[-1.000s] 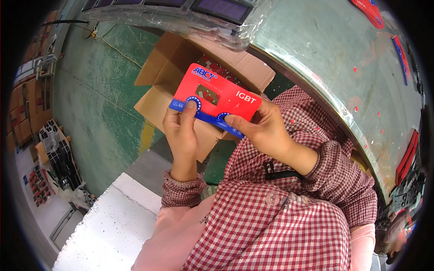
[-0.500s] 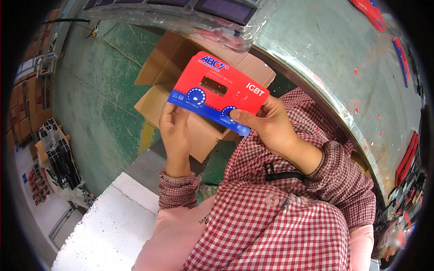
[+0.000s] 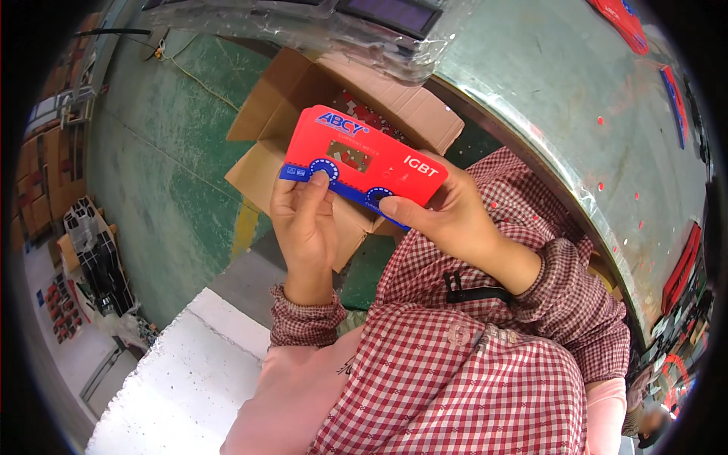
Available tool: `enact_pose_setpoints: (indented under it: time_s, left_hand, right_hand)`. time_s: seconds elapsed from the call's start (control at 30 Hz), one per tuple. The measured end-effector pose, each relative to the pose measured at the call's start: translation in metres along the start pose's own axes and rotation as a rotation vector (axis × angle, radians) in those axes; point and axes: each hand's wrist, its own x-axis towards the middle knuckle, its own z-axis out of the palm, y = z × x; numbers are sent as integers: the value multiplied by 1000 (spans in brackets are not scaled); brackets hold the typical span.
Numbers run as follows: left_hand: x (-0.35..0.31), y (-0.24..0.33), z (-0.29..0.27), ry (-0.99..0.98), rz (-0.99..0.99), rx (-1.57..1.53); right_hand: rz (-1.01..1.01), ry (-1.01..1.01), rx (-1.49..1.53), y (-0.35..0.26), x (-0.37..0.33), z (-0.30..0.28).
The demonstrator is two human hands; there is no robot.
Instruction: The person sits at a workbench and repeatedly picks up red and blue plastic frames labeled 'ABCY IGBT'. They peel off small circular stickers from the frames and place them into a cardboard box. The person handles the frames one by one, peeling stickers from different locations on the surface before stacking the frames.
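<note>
A red and blue front-panel label, with a rectangular window and two round dial openings, is held up between my two hands. Its doubled edges look like more than one sheet lying together. My left hand pinches the lower left part, with the thumb on the front by the left dial. My right hand grips the right end, thumb on the front near the right dial and fingers behind. Beneath the label stands an open cardboard box with small red and white scraps inside, partly seen through the window.
To the right runs a metal-topped table dotted with small red bits, with red pieces along its far side. Plastic-wrapped dark panels overhang the top. A white foam block lies at lower left, beside green floor.
The label has shifted slightly left and tilted, its lower blue band now foreshortened. My left thumb has come onto its front. Scraps inside the box now show above it.
</note>
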Motion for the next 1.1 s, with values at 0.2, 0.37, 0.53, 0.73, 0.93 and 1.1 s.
enact_pose_setpoints:
  time_s: [0.2, 0.37, 0.53, 0.73, 0.93, 1.1]
  left_hand:
    - [-5, 5, 3, -55, -16, 38]
    - [-7, 5, 14, -52, -90, -80]
    - [-8, 3, 18, -77, -29, -80]
    - [-6, 0, 9, -58, -22, -32]
    - [-6, 4, 8, -95, -88, -89]
    - [-5, 8, 1, -130, -142, 52]
  right_hand:
    - [50, -69, -260, -20, 4, -6]
    - [-466, -116, -717, -13, 2, -7]
    - [-464, -120, -715, -16, -5, -1]
    - [-455, -101, -688, -13, -4, -3]
    - [-410, -52, -650, -12, -3, -3]
    - [-202, 40, -436, -17, -3, 0]
